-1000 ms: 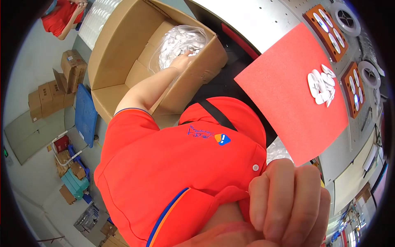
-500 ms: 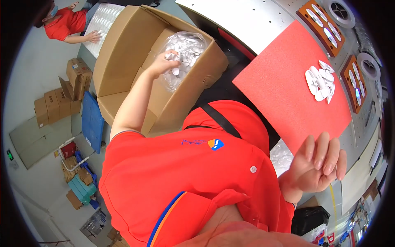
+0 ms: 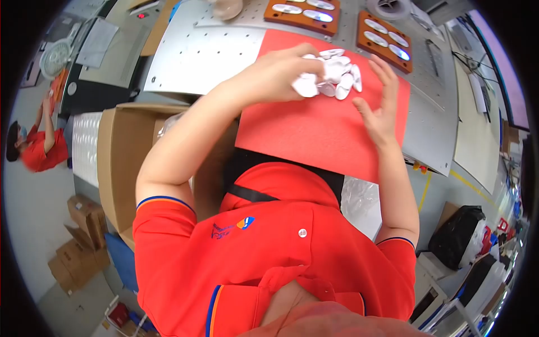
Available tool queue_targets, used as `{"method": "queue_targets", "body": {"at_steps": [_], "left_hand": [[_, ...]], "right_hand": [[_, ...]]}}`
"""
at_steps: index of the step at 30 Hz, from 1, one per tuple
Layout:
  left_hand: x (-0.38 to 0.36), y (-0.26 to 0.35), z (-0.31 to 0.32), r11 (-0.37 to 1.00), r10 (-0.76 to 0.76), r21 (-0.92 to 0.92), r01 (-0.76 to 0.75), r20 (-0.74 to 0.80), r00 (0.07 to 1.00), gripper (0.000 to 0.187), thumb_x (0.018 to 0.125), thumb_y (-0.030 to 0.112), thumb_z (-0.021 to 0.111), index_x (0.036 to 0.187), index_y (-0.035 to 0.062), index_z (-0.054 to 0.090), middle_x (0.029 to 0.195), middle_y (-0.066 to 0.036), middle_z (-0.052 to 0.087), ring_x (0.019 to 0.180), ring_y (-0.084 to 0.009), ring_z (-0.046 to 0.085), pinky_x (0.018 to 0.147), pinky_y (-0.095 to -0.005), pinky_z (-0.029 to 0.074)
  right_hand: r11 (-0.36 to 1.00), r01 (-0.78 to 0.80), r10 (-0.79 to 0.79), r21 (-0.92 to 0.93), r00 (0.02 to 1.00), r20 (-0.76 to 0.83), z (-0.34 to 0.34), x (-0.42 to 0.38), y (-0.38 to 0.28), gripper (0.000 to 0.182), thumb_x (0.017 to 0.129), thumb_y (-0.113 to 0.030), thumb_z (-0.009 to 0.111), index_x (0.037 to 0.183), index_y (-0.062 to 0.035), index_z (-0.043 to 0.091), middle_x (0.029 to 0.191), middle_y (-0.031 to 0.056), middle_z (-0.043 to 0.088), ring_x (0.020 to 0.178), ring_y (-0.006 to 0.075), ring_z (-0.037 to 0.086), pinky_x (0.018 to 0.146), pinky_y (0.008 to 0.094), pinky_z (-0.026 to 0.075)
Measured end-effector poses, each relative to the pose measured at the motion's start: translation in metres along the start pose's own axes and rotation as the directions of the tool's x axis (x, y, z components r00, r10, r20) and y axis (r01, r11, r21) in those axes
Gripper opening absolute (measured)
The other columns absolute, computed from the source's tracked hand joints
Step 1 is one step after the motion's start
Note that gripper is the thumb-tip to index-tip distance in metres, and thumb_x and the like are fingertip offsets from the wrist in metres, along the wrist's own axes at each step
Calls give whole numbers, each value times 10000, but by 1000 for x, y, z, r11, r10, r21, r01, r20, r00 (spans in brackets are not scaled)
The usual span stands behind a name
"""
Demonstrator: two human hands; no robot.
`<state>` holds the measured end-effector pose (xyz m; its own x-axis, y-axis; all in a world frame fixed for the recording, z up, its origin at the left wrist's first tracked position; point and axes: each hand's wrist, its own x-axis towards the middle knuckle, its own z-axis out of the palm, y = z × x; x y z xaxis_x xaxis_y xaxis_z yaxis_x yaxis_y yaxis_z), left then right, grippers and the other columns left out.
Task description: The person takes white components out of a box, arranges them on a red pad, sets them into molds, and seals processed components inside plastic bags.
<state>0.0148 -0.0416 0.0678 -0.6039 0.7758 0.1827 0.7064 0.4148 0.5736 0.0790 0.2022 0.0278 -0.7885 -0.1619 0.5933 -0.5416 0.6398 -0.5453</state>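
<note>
A pile of white oval pieces (image 3: 343,73) lies on the red mat (image 3: 303,129), near its far edge. At the pile's left side, my left hand (image 3: 281,73) is closed round several white pieces, some poking out below its fingers. My right hand (image 3: 384,106) is to the right of the pile, fingers apart, thumb toward the pieces, holding nothing. Beyond the mat, two orange-brown fixtures, one at the left (image 3: 303,16) and one at the right (image 3: 387,42), hold white ovals in their slots.
A cardboard box (image 3: 120,163) with a clear plastic bag (image 3: 168,124) stands left of the mat, partly behind my left arm. A perforated metal plate (image 3: 196,56) lies beyond it. Another person (image 3: 42,149) in red is at the far left. White reels stand at the back.
My left hand has moved out of the bag in the box to the pile on the mat. My right hand has come over the mat beside the pile. The view has turned.
</note>
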Motion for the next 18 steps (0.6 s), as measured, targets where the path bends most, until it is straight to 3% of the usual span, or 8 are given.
{"method": "queue_targets", "body": {"at_steps": [3, 5, 7, 9, 12, 15, 17, 18], "left_hand": [[39, -5, 29, 984, 47, 169, -48, 13, 999, 288, 738, 173, 748, 985, 139, 604, 1256, -67, 526, 1104, -301, 554, 813, -394, 517], [49, -9, 38, 972, 77, 223, -77, 10, 997, 349, 731, 211, 764, 1035, 156, 601, 1293, -57, 509, 1130, -288, 541, 802, -412, 520], [42, -19, 39, 965, 122, 248, -86, -134, 983, 520, 690, 291, 788, 1158, 237, 568, 1279, -37, 513, 1106, -292, 554, 783, -422, 532], [36, -30, 43, 961, 100, 269, -64, -123, 987, 582, 711, 374, 771, 1234, 255, 542, 1346, -42, 470, 1143, -299, 531, 857, -452, 491], [21, -38, 41, 956, 85, 290, -38, -152, 985, 705, 732, 510, 713, 1352, 267, 481, 1431, -57, 395, 1240, -311, 447, 1000, -488, 347], [16, -47, 36, 971, 96, 232, -57, -159, 983, 725, 739, 499, 712, 1367, 235, 465, 1433, -63, 393, 1238, -307, 450, 1000, -496, 351], [17, -54, 26, 972, 115, 225, -73, -181, 977, 627, 798, 410, 692, 1346, 178, 494, 1396, -81, 440, 1222, -304, 463, 1020, -464, 347], [17, -63, 20, 997, 70, 56, -61, -167, 983, 549, 827, 356, 673, 1316, 156, 525, 1356, -94, 483, 1209, -303, 476, 1021, -436, 358]], "right_hand": [[999, -43, 43, 1, 999, 13, 6, 5, 12, 714, 714, -360, 777, 1329, -123, 503, 1410, 100, 426, 1275, 309, 393, 1058, 423, 320], [998, -59, 59, 4, 998, 22, 9, 5, 21, 699, 720, -353, 772, 1333, -151, 502, 1417, 104, 416, 1274, 314, 393, 1056, 430, 329], [995, -101, 103, -27, 987, 121, 14, 3, 22, 696, 724, -351, 770, 1338, -163, 503, 1425, 98, 408, 1276, 315, 396, 1052, 434, 339], [992, -119, 122, -29, 985, 124, 17, 3, 24, 654, 759, -371, 741, 1337, -168, 511, 1426, 91, 409, 1277, 323, 398, 1048, 435, 346], [995, -35, 53, -96, 981, 188, 22, 8, 31, 533, 857, -405, 634, 1315, -153, 533, 1391, 93, 449, 1270, 318, 410, 1050, 433, 340], [995, -40, 61, -91, 969, 240, 19, 12, 32, 495, 860, -284, 641, 1314, -122, 532, 1406, 113, 436, 1272, 317, 415, 1057, 416, 337], [996, -25, 44, -90, 974, 223, 11, 19, 31, 438, 869, -255, 629, 1275, -107, 558, 1373, 101, 477, 1254, 311, 431, 1044, 412, 350], [994, -10, 34, -110, 976, 217, 5, 23, 31, 403, 870, -235, 625, 1245, -96, 577, 1324, 92, 519, 1210, 303, 469, 1010, 400, 383]]}}
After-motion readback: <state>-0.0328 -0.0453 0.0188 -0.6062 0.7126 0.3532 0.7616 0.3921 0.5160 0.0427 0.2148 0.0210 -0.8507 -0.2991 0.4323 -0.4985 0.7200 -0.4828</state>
